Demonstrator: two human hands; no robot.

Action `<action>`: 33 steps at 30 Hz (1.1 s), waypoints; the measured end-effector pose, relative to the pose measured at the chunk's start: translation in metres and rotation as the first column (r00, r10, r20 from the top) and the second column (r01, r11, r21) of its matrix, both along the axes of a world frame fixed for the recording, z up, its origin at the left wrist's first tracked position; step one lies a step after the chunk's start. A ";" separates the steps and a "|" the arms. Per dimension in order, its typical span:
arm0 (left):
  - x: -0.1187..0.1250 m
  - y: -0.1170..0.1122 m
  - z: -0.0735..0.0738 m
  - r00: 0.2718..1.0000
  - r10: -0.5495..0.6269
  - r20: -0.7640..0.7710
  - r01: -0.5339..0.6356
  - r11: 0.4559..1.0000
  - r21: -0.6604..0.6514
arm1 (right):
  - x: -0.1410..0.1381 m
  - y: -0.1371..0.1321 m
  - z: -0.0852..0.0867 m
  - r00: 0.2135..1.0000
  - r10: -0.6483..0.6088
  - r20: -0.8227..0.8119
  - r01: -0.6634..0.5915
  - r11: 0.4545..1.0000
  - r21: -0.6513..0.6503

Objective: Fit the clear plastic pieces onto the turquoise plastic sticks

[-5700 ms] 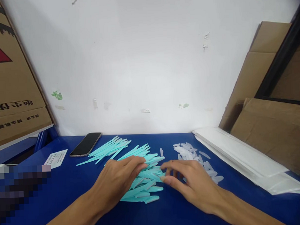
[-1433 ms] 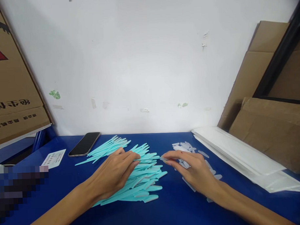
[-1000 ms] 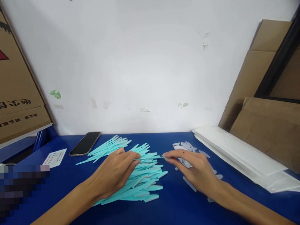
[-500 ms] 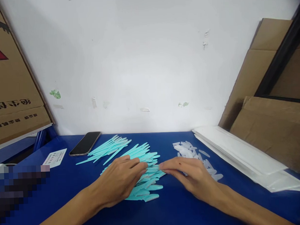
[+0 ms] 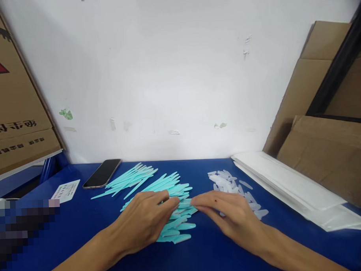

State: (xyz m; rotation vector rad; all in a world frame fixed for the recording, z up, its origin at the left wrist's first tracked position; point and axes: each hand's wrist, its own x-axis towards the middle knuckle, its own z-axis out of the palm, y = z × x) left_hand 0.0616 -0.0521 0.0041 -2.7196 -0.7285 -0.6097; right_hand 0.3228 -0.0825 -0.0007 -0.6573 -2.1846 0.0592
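My left hand (image 5: pixel 152 215) is closed over a heap of turquoise eyebrow razors (image 5: pixel 170 185), its thumb and finger pinching one razor (image 5: pixel 185 202). Facing it, my right hand (image 5: pixel 227 213) has its fingertips pinched at the other end of that same razor; a small translucent cap may be between them, but the fingers hide it. Behind my right hand lies a loose pile of translucent white blade caps (image 5: pixel 226 183). A second, smaller group of turquoise razors (image 5: pixel 131 176) rests farther back, to the left of the heap.
A phone (image 5: pixel 103 173) and a printed white card (image 5: pixel 65 191) lie on the blue table (image 5: pixel 202 257) at the left. White flat sheets or bags (image 5: pixel 291 187) are stacked at the right. Cardboard boxes (image 5: pixel 326 158) (image 5: pixel 19 89) stand on both sides, before a white wall (image 5: pixel 178 72).
My left hand has shifted very slightly to the right, and the fingers of both hands stay at the razor. The piles look the same.
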 end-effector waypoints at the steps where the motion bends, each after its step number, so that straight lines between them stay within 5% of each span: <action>1: -0.001 0.003 0.003 1.000 0.023 0.012 -0.023 1.000 0.019 | 0.000 0.000 0.000 0.999 -0.044 0.010 0.043 0.999 0.027; 7: -0.034 0.040 0.011 0.938 0.284 0.201 -0.293 0.956 0.018 | 0.005 0.006 0.004 0.969 -0.243 0.044 0.239 0.967 0.084; 14: -0.071 0.078 -0.002 0.876 0.480 0.053 -0.480 0.877 -0.015 | 0.008 0.010 0.000 0.971 -0.205 0.121 0.206 0.979 0.004; 23: -0.052 0.068 -0.004 0.951 0.305 0.052 -0.286 0.930 -0.232 | 0.006 0.008 0.002 0.976 -0.158 0.147 0.167 0.985 -0.051; 33: -0.047 0.064 -0.010 0.941 0.329 0.076 -0.293 0.908 -0.298 | 0.006 0.007 -0.001 0.977 -0.116 0.177 0.132 0.988 -0.085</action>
